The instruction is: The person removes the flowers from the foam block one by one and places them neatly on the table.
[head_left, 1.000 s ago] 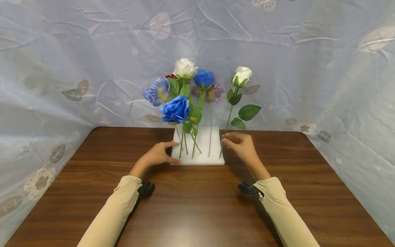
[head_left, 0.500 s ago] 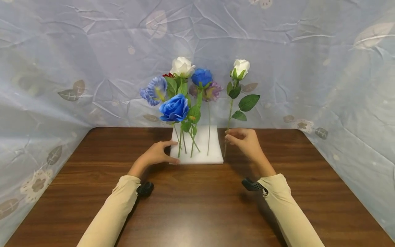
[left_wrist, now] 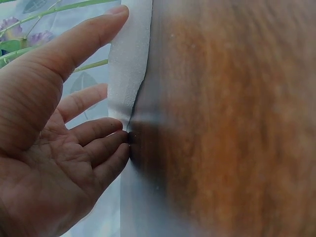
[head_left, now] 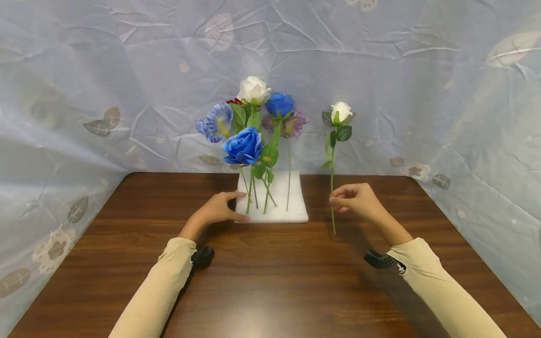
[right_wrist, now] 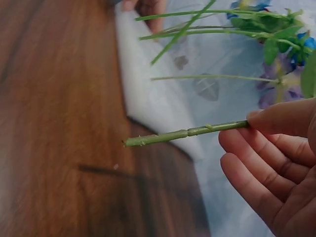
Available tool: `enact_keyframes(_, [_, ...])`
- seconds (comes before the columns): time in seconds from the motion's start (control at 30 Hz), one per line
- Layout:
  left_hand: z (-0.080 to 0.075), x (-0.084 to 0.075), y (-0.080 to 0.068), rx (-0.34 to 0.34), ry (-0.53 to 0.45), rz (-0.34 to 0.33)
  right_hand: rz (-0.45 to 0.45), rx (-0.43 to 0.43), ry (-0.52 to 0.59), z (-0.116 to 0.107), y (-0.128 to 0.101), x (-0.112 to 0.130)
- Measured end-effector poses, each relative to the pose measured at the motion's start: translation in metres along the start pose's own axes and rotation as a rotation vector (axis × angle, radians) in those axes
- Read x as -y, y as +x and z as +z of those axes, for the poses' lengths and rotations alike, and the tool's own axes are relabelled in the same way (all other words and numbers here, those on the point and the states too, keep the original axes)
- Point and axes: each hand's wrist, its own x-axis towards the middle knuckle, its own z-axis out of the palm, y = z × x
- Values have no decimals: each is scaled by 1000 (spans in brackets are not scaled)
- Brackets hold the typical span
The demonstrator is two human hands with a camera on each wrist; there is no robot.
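Observation:
My right hand (head_left: 357, 203) pinches the stem of a white rose (head_left: 341, 112) between thumb and fingertips, right of the foam block. The stem's bare lower end (right_wrist: 158, 138) hangs below the fingers, apart from the foam. On the left, my left hand (head_left: 216, 209) rests against the edge of the white foam block (head_left: 291, 202), thumb and fingers spread and fairly straight. Several flowers stand in the foam: a blue rose (head_left: 243, 146) in front, another blue rose (head_left: 280, 104), a second white rose (head_left: 253, 90), a light blue ruffled flower (head_left: 215, 123) and a purple flower (head_left: 294, 124).
The foam lies toward the back of a brown wooden table (head_left: 262, 281). Behind and at both sides hangs a pale blue patterned cloth (head_left: 380, 61). A red flower (head_left: 234, 101) is mostly hidden behind the others.
My right hand has drawn the white rose off the foam's right edge, moving right and toward me; the bloom has turned and dropped lower. The left hand stays at the foam.

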Motion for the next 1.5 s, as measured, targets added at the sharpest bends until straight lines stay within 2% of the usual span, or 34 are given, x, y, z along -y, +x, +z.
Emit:
enact_keyframes(0.27, [-1, -2, 3, 12, 1, -4, 161, 92, -49, -9, -16, -9])
enact_keyframes(0.43, [1, -2, 4, 13, -4, -3, 229, 119, -103, -10, -21, -16])
enact_keyframes(0.6, [1, -2, 3, 16, -3, -6, 283, 139, -96, -9, -24, -22])
enact_keyframes(1.1, [-1, -3, 0, 6, -1, -9, 300, 235, -143, -7, -24, -26])
enact_keyframes(1.5, [-1, -2, -1, 14, -7, -24, 319, 258, -186, -3, -22, -23])
